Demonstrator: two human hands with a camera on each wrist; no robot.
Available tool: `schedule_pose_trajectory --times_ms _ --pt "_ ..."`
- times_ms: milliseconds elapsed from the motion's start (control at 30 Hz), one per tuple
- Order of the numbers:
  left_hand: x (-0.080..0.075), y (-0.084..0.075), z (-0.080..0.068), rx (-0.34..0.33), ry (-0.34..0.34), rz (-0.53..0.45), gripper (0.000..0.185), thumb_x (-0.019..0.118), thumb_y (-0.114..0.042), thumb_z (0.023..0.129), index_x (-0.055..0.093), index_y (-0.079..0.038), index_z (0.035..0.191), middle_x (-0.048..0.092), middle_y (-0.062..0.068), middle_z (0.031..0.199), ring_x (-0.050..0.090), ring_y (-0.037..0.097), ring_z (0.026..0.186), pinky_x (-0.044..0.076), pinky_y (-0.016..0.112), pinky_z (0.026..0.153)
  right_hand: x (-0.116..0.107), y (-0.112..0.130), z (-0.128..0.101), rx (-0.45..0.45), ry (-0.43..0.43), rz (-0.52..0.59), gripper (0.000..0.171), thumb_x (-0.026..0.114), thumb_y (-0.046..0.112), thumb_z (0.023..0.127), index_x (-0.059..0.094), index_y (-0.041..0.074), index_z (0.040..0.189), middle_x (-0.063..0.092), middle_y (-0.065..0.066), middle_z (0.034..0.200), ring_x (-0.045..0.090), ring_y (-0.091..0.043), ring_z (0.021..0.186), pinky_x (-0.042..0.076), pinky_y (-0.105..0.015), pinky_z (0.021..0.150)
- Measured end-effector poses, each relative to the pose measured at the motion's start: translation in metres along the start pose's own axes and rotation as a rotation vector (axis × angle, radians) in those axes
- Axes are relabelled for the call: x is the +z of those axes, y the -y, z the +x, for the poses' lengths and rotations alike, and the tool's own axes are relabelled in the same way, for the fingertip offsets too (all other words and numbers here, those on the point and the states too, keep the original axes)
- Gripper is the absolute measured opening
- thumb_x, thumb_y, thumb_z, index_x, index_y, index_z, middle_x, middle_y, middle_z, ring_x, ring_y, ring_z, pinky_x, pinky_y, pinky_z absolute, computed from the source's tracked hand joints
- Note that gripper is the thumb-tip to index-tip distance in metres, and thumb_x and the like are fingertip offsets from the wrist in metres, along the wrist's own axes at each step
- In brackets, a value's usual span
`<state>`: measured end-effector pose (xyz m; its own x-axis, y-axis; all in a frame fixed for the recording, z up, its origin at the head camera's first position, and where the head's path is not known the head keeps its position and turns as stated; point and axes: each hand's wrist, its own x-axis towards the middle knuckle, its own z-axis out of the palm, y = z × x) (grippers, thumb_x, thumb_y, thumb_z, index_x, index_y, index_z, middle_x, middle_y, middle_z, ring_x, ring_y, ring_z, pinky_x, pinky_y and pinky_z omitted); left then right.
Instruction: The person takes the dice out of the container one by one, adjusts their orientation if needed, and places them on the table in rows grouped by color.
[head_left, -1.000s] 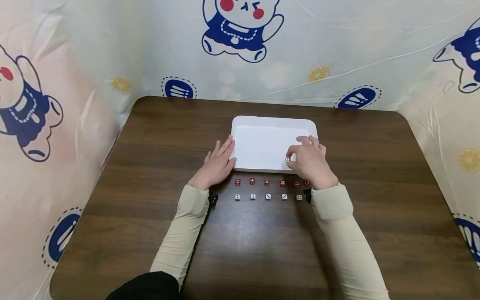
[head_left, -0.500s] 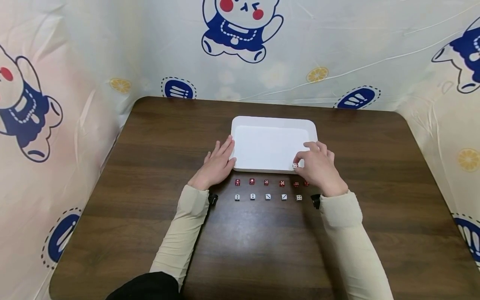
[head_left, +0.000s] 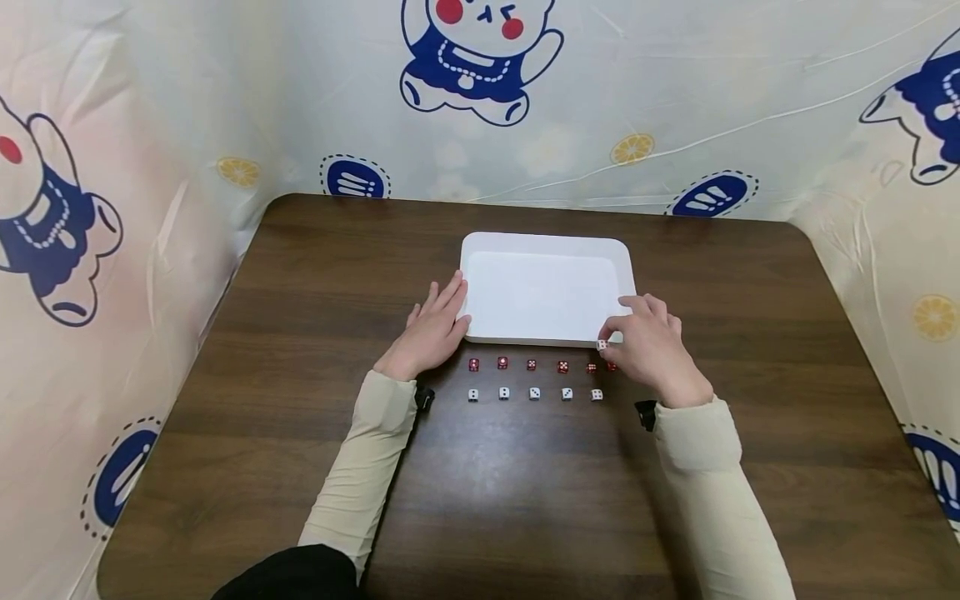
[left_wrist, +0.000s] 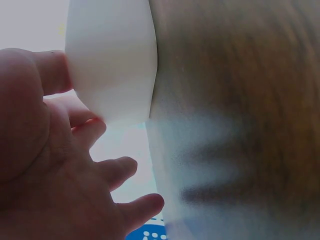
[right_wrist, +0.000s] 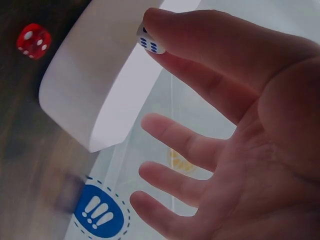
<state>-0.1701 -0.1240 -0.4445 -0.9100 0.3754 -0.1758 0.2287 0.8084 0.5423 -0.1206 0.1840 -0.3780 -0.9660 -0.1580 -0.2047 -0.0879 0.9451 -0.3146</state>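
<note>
Between thumb and index finger my right hand pinches a white die with blue pips, near the front right corner of a white tray. Its other fingers are spread. My left hand has its fingers straight and touches the tray's left side; in the left wrist view the thumb and fingers lie at the tray's wall. Before the tray runs a row of red dice, the rightmost red die partly covered by the right hand in the head view. Nearer me is a row of white dice.
Everything stands on a dark wooden table with rounded corners. A pale curtain with printed cartoon figures borders the table's back and sides. A black device sits on each wrist.
My right hand has moved right and toward me with the white die, from over the tray's inside to its front right edge. The left hand stays at the tray.
</note>
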Motion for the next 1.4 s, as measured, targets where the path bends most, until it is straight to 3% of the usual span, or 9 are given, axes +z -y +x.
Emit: schedule_pose_trajectory --times_ms 500,1400 --pt "0.001 0.002 0.001 0.005 -0.01 -0.012 0.06 0.032 -0.036 0.104 0.01 -0.018 0.157 -0.004 -0.009 0.164 -0.002 0.032 0.151 0.01 0.065 0.115 0.003 -0.012 -0.017 -0.009 -0.007 0.007 0.006 0.071 0.016 0.084 0.073 0.011 0.088 0.038 -0.027 0.145 0.017 -0.051 0.138 0.02 -0.069 0.102" --pt "0.001 0.001 0.002 -0.009 0.004 -0.014 0.061 0.033 -0.037 0.104 0.008 -0.018 0.157 -0.006 -0.009 0.163 -0.003 0.032 0.151 0.008 0.064 0.115 0.018 -0.023 -0.039 0.022 -0.003 0.021 0.004 0.07 0.013 0.083 0.072 0.014 0.086 0.035 -0.028 0.146 0.016 -0.055 0.138 0.02 -0.071 0.101"
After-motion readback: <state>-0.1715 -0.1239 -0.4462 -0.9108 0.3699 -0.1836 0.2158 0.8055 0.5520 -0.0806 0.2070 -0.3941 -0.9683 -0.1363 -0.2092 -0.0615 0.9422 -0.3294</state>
